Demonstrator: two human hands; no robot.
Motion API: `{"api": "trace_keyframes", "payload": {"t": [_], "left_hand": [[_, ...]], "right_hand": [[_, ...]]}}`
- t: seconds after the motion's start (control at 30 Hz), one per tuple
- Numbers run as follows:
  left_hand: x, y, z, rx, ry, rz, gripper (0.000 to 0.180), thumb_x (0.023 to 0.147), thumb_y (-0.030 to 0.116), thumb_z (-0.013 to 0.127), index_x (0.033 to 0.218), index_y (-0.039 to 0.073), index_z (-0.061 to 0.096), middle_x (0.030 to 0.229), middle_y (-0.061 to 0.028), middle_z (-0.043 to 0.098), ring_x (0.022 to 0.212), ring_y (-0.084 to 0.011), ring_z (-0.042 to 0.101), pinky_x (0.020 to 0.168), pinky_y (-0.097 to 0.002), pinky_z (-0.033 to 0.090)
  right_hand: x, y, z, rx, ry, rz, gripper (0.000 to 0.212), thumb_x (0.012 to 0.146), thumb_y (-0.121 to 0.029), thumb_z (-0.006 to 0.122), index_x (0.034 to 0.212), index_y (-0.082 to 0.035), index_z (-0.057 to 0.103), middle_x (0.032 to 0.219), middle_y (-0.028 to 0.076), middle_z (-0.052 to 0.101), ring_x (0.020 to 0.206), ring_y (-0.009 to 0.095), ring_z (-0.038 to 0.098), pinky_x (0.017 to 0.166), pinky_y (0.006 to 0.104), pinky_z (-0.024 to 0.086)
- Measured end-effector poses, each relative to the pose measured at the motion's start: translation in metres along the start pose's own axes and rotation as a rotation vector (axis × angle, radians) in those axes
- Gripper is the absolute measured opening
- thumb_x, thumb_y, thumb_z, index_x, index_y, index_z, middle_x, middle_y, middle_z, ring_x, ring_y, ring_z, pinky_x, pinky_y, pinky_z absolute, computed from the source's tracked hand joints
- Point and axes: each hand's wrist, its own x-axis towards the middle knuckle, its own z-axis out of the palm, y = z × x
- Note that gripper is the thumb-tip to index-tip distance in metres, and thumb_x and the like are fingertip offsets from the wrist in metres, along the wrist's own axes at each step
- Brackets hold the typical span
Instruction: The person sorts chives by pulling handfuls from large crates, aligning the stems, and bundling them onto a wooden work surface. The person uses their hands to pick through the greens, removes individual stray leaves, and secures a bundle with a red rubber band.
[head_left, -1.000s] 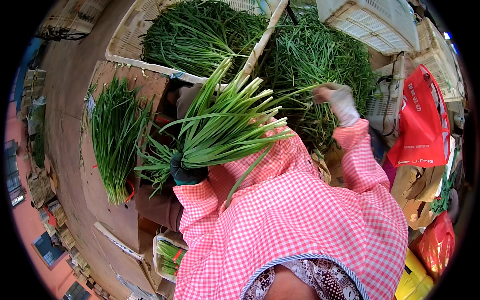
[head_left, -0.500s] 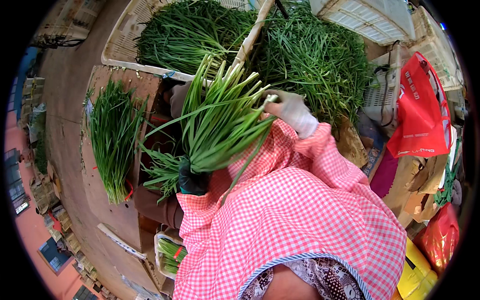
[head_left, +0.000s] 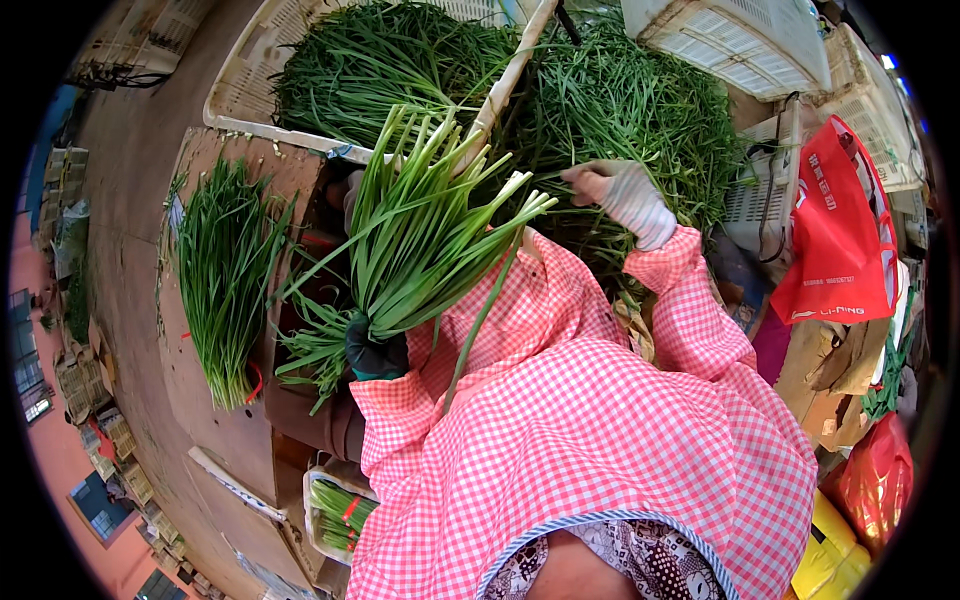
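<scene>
My left hand [head_left: 377, 348], in a dark glove, is closed around the leafy end of a bunch of garlic chives [head_left: 425, 240]. The pale stem ends fan out up and to the right. One long leaf droops from the bunch across my pink checked sleeve. My right hand [head_left: 622, 198] wears a whitish glove with bare fingertips. It is apart from the bunch, at the near edge of a big pile of loose chives [head_left: 630, 110]. Its thumb and fingers are pinched together; what lies between them is too small to make out.
On a brown board [head_left: 215, 440] at left lies a chive bundle [head_left: 225, 280] with a red tie. Another white crate [head_left: 232, 95] holds chives at the back. A wooden pole [head_left: 510, 80] slants between the piles. Tied bundles [head_left: 340, 510] fill a small tray. A red bag [head_left: 840, 230] hangs at right.
My right hand has moved right, away from the stem ends of the bunch, toward the loose pile. My left hand keeps hold of the bunch, which has shifted slightly.
</scene>
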Motion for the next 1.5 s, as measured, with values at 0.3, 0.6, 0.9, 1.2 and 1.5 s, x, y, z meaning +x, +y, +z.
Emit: {"api": "trace_keyframes", "payload": {"t": [0.3,0.6,0.9,1.2,1.5], "left_hand": [[0.0,-0.001,0.007,0.088,0.049,0.068,0.038,0.08,0.014,0.051,0.114,-0.004,0.056,0.115,-0.0216,0.059,0.106,-0.0351,0.057,0.095,-0.0506,0.045],[-0.002,-0.001,0.014,0.07,-0.079,0.012,0.041,0.08,0.014,0.05,0.117,-0.003,0.054,0.119,-0.0204,0.057,0.109,-0.0361,0.055,0.098,-0.0519,0.042],[-0.002,0.0,0.021,0.098,-0.075,0.033,0.043,0.08,0.013,0.048,0.12,-0.005,0.051,0.123,-0.0208,0.054,0.113,-0.0371,0.052,0.101,-0.0511,0.038],[-0.004,0.0,0.017,0.083,-0.056,0.037,0.043,0.081,0.013,0.048,0.12,-0.005,0.05,0.122,-0.0208,0.054,0.112,-0.0367,0.053,0.099,-0.0509,0.04],[-0.005,-0.001,0.022,0.099,-0.069,0.008,0.04,0.082,0.015,0.049,0.117,-0.004,0.052,0.119,-0.0202,0.056,0.109,-0.0356,0.055,0.097,-0.0504,0.042]], "right_hand": [[0.022,-0.026,0.059,0.2,-0.037,0.064,0.027,0.08,-0.024,0.062,0.09,0.0,0.068,0.067,0.005,0.063,0.057,0.01,0.056,0.054,0.0257,0.046],[0.032,0.001,0.032,-0.818,0.071,-0.254,0.023,0.079,-0.022,0.06,0.093,-0.006,0.069,0.076,0.011,0.067,0.069,0.018,0.065,0.062,0.0289,0.051],[0.018,-0.055,0.034,-0.717,-0.22,-0.232,0.025,0.075,-0.024,0.062,0.094,-0.01,0.07,0.089,0.012,0.066,0.082,0.026,0.064,0.075,0.0341,0.05],[0.005,-0.032,0.034,-0.428,-0.348,-0.064,0.029,0.086,-0.027,0.056,0.101,-0.006,0.067,0.072,0.006,0.066,0.064,0.013,0.058,0.061,0.0264,0.048],[-0.001,-0.021,0.042,-0.605,-0.358,-0.073,0.048,0.08,-0.022,0.057,0.126,-0.009,0.053,0.084,0.011,0.068,0.071,0.013,0.062,0.068,0.0253,0.049]]}}
